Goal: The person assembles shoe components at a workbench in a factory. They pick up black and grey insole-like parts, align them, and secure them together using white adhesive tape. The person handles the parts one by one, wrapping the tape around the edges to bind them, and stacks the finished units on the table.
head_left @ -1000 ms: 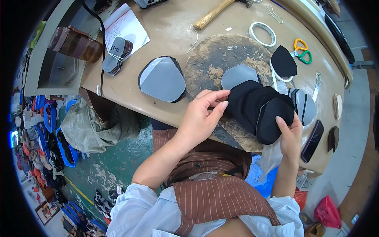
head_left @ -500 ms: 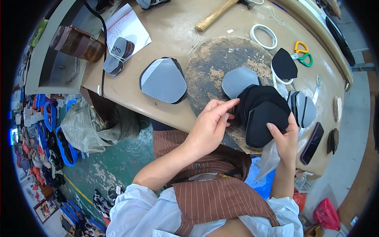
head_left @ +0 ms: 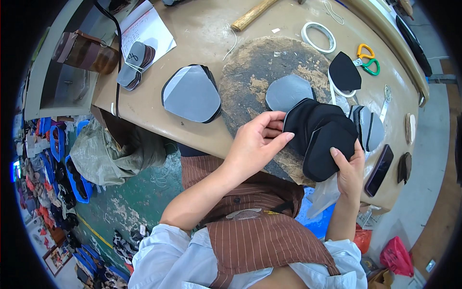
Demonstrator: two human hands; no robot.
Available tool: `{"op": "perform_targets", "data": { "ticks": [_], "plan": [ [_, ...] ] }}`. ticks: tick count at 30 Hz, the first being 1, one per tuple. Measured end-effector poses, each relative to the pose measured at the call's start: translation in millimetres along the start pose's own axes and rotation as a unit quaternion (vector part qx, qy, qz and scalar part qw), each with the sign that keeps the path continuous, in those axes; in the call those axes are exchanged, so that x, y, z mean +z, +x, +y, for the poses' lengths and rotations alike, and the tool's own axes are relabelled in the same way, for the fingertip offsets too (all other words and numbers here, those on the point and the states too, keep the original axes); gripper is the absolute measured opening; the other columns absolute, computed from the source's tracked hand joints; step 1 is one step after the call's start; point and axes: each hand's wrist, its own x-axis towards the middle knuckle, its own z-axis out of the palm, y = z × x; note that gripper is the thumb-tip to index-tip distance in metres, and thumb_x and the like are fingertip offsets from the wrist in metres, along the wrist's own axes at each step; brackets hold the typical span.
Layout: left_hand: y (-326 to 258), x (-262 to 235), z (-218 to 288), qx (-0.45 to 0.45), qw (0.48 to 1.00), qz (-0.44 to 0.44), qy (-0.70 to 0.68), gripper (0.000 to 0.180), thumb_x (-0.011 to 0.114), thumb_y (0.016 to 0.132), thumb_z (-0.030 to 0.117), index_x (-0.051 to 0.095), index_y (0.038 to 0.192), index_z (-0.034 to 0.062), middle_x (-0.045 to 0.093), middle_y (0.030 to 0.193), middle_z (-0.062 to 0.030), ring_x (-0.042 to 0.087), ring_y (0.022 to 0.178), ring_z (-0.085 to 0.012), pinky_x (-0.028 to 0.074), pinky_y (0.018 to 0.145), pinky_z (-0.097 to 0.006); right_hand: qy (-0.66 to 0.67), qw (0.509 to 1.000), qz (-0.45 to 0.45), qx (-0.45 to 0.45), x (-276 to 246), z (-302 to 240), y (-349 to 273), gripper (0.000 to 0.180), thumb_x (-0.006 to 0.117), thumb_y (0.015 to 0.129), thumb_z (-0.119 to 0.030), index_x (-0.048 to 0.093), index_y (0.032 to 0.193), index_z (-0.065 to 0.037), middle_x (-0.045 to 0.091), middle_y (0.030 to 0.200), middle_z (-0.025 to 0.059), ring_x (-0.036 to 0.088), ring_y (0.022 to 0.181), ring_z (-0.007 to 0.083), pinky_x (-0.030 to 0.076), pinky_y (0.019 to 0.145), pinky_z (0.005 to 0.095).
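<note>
Head view looks down on a fanned stack of black fabric pieces (head_left: 320, 135), held just above the near edge of a round, worn cutting block (head_left: 262, 67) on the tan workbench (head_left: 202, 29). The left hand (head_left: 255, 144) pinches the stack's left edge, thumb and fingers closed on the topmost layers. The right hand (head_left: 350, 168) cups the stack from below at its lower right, thumb lying over the front piece, so both hands grip the same bundle. A grey shaped piece (head_left: 288, 91) lies on the block, partly under the stack. Left of the block sits a grey-faced pile of cut pieces (head_left: 191, 94), and farther left a small bundle tied with string (head_left: 132, 65) rests on a sheet of paper (head_left: 151, 26). Right of the stack lie more grey and black pieces (head_left: 368, 126), a single black piece (head_left: 344, 72), yellow and green scissors (head_left: 366, 60), a white ring of tape (head_left: 317, 37) and a dark phone (head_left: 379, 164). A wooden hammer handle (head_left: 252, 15) lies above the block.
</note>
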Motion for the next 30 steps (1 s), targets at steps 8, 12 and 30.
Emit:
{"op": "perform_targets", "data": {
  "ticks": [8,12,30],
  "plan": [
    [-6,-5,9,0.115,0.987,0.038,0.107,0.039,0.064,0.085,-0.002,0.060,0.123,0.0075,0.064,0.097,-0.0087,0.063,0.083,-0.0116,0.051,0.070,-0.026,-0.021,0.999,-0.045,-0.010,-11,1,-7,0.046,0.062,0.078,0.011,0.053,0.123,0.004,0.062,0.111,0.0110,0.061,0.098,0.0162,0.049,0.088,0.0289],
    [-14,-12,13,0.168,0.966,0.037,0.194,0.042,0.065,0.082,-0.006,0.062,0.121,0.0095,0.063,0.100,-0.0098,0.063,0.085,-0.0149,0.051,0.071,-0.026,-0.188,0.964,-0.132,-0.135,-15,-2,-2,0.034,0.068,0.065,0.011,0.068,0.098,0.000,0.062,0.097,0.0081,0.060,0.089,0.0169,0.047,0.079,0.0278],
    [-13,-13,-4,0.218,0.949,0.065,0.217,0.041,0.064,0.078,-0.009,0.065,0.116,0.0084,0.062,0.105,-0.0116,0.064,0.092,-0.0254,0.052,0.075,-0.032,-0.398,0.794,-0.167,-0.428,22,-5,9,0.034,0.073,0.062,-0.003,0.067,0.096,-0.006,0.053,0.134,0.0165,0.048,0.124,0.0362,0.042,0.099,0.0428]
  ]
}}
